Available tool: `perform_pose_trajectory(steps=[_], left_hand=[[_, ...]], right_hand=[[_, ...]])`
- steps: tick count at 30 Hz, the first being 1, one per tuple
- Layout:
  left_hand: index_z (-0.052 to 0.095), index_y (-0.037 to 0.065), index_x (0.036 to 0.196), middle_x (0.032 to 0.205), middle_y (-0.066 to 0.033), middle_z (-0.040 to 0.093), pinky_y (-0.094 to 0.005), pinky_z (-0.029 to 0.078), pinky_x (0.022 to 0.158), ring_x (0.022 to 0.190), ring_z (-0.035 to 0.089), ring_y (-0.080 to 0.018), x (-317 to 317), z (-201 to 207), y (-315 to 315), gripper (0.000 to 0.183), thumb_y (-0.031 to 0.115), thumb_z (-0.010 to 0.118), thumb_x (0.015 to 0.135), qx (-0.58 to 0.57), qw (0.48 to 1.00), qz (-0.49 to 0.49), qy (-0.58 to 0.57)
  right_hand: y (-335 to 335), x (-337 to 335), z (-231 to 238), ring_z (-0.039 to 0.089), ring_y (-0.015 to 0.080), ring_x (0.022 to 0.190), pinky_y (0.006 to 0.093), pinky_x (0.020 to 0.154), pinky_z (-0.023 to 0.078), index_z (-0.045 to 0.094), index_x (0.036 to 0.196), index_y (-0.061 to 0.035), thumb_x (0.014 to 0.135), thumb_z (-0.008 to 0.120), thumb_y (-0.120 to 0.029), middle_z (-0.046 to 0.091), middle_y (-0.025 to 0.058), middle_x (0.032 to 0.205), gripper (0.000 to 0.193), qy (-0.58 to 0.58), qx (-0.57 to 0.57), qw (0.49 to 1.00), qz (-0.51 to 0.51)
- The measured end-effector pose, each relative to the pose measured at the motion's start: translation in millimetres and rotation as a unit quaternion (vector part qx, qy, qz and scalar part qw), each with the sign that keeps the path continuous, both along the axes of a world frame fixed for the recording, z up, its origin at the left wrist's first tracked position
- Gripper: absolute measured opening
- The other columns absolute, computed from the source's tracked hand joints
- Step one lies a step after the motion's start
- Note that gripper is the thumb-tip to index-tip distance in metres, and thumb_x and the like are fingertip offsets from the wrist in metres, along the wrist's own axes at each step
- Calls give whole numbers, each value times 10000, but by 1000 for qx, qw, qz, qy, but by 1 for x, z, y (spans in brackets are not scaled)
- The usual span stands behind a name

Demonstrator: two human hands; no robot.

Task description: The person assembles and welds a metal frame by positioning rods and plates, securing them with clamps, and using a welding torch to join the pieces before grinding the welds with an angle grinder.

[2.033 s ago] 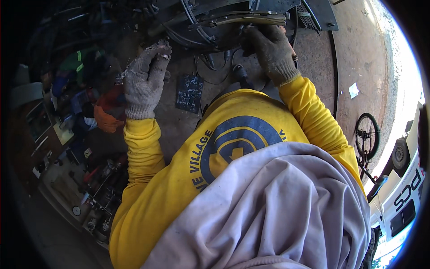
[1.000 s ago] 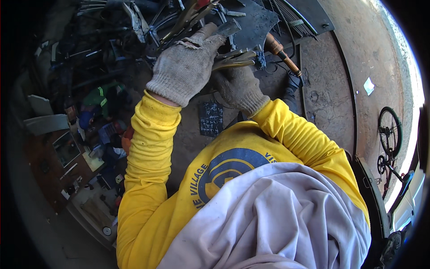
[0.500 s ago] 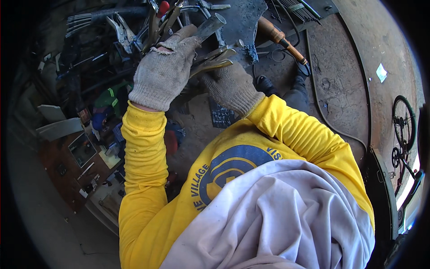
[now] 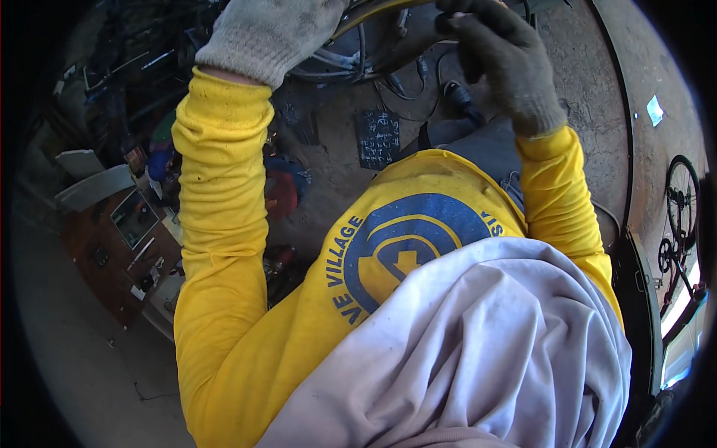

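Observation:
My left hand (image 4: 269, 37), in a grey knitted glove, reaches to the top edge, where its fingers are cut off from view. Beside it, a brass-coloured curved metal handle (image 4: 377, 10) runs toward my right hand. My right hand (image 4: 511, 63), in a darker, dirty glove, is raised with bent fingers, its thumb apart from them. Its fingertips are close to the handle's far end; whether they touch it is unclear. Below the handle are grey metal rods or tool handles (image 4: 332, 66) and a dark, curved flat piece (image 4: 407, 52).
A dark board with white writing (image 4: 377, 140) is on the floor below, near my shoe (image 4: 463, 103). At left are a brown table (image 4: 97, 276) and a red seat (image 4: 282, 196). A cable (image 4: 407, 95) lies beneath my hands. A bicycle (image 4: 680, 201) stands at far right.
Both hands have moved up toward the top edge. My right hand has also swung right, away from my left hand and the locking pliers. The orange-brown torch-like tool is out of view.

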State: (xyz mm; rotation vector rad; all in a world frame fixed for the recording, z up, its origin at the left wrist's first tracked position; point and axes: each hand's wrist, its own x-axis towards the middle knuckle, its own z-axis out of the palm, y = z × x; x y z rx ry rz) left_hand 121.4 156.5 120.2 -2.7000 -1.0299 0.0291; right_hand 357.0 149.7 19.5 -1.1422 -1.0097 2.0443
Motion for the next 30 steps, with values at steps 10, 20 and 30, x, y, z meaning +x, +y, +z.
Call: perform_pose_trajectory(steps=[10,20,30], left_hand=[[701,26,1006,1091,-70,685,-348,548,891,1070,661,-241,-12,-12,0,159,65,652,860,-6,1000,-13,6],[699,41,992,938,-130,703,-393,565,783,863,690,-307,-11,-12,-4,152,117,619,886,-62,990,83,-97],[706,60,1013,871,-153,711,-411,566,768,817,695,-338,-18,-22,-2,188,126,620,859,-21,990,65,-125]], right_hand=[[-11,-20,36,666,144,698,275,624,534,713,1140,15,950,655,-213,738,82,935,302,-171,119,967,146],[-13,-59,7,711,277,788,373,745,559,711,1089,34,921,668,-215,737,189,939,304,-186,307,912,199],[-22,-66,6,704,232,764,352,715,551,721,1090,15,940,646,-222,738,170,892,290,-205,301,920,144]])
